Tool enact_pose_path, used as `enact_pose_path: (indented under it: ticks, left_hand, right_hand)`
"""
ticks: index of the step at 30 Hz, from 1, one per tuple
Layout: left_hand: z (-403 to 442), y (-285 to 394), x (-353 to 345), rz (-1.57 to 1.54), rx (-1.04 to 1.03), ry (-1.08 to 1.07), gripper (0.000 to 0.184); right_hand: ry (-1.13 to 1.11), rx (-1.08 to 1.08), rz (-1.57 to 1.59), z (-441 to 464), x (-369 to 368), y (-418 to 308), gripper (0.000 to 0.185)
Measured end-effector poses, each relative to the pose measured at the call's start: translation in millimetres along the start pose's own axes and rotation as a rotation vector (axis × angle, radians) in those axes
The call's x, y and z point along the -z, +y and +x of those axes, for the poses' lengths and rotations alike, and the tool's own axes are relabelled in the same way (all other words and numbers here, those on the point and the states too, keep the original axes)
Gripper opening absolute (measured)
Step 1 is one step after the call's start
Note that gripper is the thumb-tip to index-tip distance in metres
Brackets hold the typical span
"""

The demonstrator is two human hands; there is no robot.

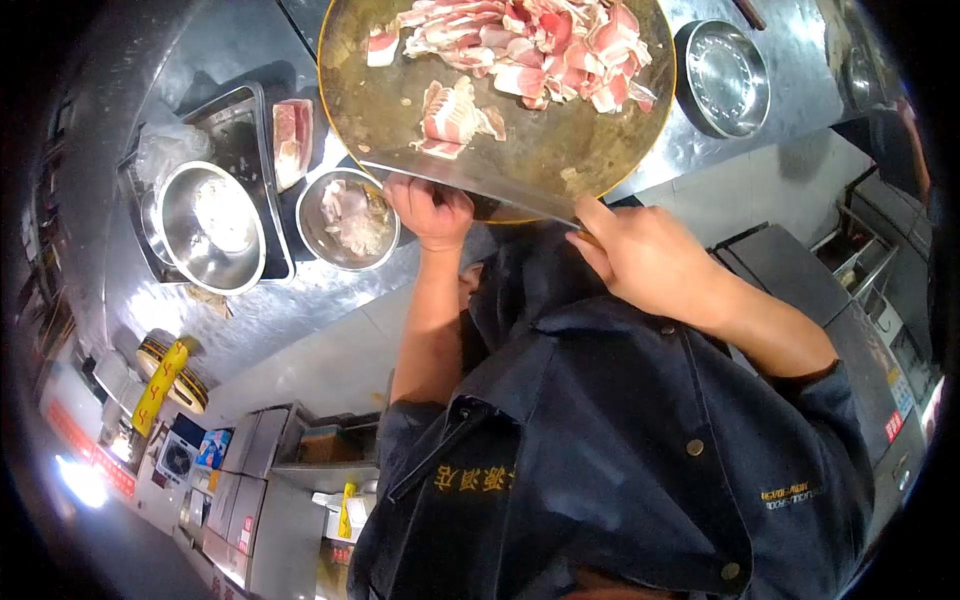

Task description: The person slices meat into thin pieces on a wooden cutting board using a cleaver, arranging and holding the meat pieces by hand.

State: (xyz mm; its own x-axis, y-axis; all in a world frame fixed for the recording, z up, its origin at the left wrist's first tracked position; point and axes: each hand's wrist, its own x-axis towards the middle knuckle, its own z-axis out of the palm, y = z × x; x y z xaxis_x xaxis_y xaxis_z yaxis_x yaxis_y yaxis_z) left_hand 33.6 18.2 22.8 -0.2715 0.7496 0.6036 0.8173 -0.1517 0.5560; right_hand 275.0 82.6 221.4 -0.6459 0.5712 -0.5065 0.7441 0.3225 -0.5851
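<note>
A round cutting board (pixel 370 120) carries a large pile of sliced red-and-white meat (pixel 540 45). Nearer its front edge lies a smaller stack of slices (pixel 455 115). My right hand (pixel 650 255) is closed round the handle of a broad knife (pixel 480 183), whose blade stretches leftward along the board's near edge. My left hand (pixel 432 210) has curled fingers beside the blade's far end; what they hold, if anything, is hidden. Close to its left is a metal bowl (pixel 347 220) with pale meat pieces.
Further left are a block of meat (pixel 292 143), a black tray (pixel 270 180) and a steel bowl (pixel 212 228) with plastic wrap (pixel 172 150) beside it. Another steel bowl (pixel 728 78) sits right of the board on the metal counter (pixel 330 310).
</note>
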Motion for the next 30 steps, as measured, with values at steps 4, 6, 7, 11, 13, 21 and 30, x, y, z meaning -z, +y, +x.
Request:
enact_pose_path:
  ticks: [4, 6, 7, 11, 13, 21, 30]
  left_hand:
    - [-1, -3, 0, -0.004, -0.025, -0.015, 0.025]
    - [0, -3, -3, -0.007, -0.031, -0.014, 0.024]
    - [-1, -2, -3, 0.010, -0.014, 0.005, 0.024]
    - [2, 1, 0, 0.003, -0.020, -0.005, 0.024]
    - [-1, -1, -4, 0.020, -0.022, 0.003, 0.025]
    - [-10, -6, 1, -0.021, 0.031, -0.030, 0.019]
    - [-16, -12, 2, 0.032, 0.019, -0.053, 0.011]
  right_hand:
    - [0.044, 0.033, -0.005, 38, -15, -7, 0.027]
    - [0.065, 0.040, -0.044, 51, -22, -9, 0.026]
    - [0.085, 0.059, -0.026, 53, -23, -10, 0.026]
    - [0.083, 0.041, 0.001, 19, -20, 1, 0.025]
    - [0.007, -0.010, 0.011, 13, -14, 3, 0.025]
    - [-0.014, -0.012, -0.016, 47, -23, -4, 0.028]
    - [0.149, 0.108, 0.043, 102, -69, 11, 0.027]
